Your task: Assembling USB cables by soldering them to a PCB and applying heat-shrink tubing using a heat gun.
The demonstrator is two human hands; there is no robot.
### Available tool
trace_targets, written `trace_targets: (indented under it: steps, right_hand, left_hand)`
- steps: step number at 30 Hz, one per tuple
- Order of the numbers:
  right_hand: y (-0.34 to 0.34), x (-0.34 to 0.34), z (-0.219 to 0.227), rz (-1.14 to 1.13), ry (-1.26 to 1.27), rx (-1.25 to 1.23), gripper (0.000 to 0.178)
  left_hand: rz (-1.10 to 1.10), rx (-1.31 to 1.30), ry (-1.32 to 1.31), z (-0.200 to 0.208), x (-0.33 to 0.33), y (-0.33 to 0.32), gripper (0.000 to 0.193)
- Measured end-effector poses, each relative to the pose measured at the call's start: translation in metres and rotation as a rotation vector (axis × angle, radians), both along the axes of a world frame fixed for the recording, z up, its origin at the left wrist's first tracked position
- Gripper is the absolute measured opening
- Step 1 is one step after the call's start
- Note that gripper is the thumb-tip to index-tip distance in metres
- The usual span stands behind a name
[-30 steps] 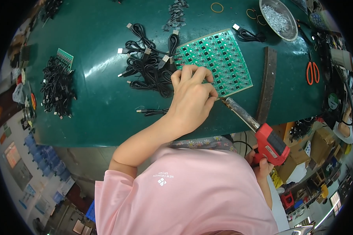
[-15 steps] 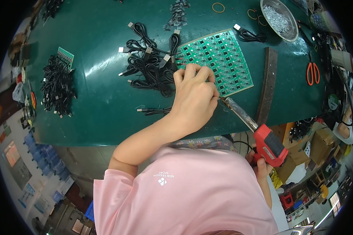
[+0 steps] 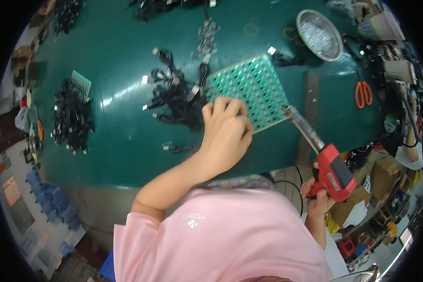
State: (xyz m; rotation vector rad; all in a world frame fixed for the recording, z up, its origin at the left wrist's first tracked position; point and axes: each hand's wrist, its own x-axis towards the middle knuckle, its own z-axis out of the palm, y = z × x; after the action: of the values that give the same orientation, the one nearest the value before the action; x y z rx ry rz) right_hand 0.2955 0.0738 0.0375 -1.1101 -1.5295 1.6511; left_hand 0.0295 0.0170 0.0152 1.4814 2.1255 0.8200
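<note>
My right hand [image 3: 318, 201] grips a red soldering gun [image 3: 334, 174] by its handle. The gun's metal barrel slants up and left, its tip at the lower right corner of a green circuit board panel [image 3: 263, 87]. Over the panel's lower left part bends my left hand [image 3: 224, 136], fingers curled downward. The fingertips are partly hidden, and whatever they pinch cannot be made out. Black USB cables [image 3: 178, 103], bundled in coils, lie against the panel's left side. One more cable [image 3: 178, 149] rests left of my left wrist.
A metal bowl [image 3: 337, 55] of small shiny pieces stands at the far right, near orange-handled scissors [image 3: 363, 94]. A dark bar [image 3: 308, 108] lies right of the panel. Small black parts [image 3: 206, 40] lie beyond it. Another cable pile [image 3: 70, 115] sits at the left.
The soldering gun's tip has moved right, away from my left fingers. My left hand stays curled over the panel. The whole view has shifted, so more of the table's far side shows.
</note>
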Motion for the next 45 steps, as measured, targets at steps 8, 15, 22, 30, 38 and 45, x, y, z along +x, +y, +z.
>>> trace_targets:
  steps: [8,15,22,30,38,45]
  right_hand:
    - [0.113,-0.079,0.021,-0.308,0.125,0.296,0.035]
    - [0.133,-0.083,0.025,-0.418,0.116,0.254,0.024]
    - [0.112,-0.061,0.021,-0.443,0.256,0.161,0.031]
    - [0.103,-0.048,0.023,-0.454,0.306,0.164,0.036]
    - [0.086,-0.073,0.037,-0.341,0.368,-0.053,0.044]
    - [0.062,-0.118,0.033,-0.061,0.248,-0.098,0.046]
  left_hand:
    - [-0.107,0.022,0.093,-0.001,0.001,-0.006,0.012]
    - [-0.169,0.154,0.17,0.028,-0.034,0.061,0.018]
    - [0.177,0.113,0.103,-0.019,-0.06,0.196,0.027]
    - [0.18,0.176,-0.475,-0.013,-0.071,0.193,0.021]
    - [0.046,0.293,-1.274,0.054,-0.043,0.099,0.026]
    - [0.012,0.107,-1.316,0.061,-0.015,0.038,0.012]
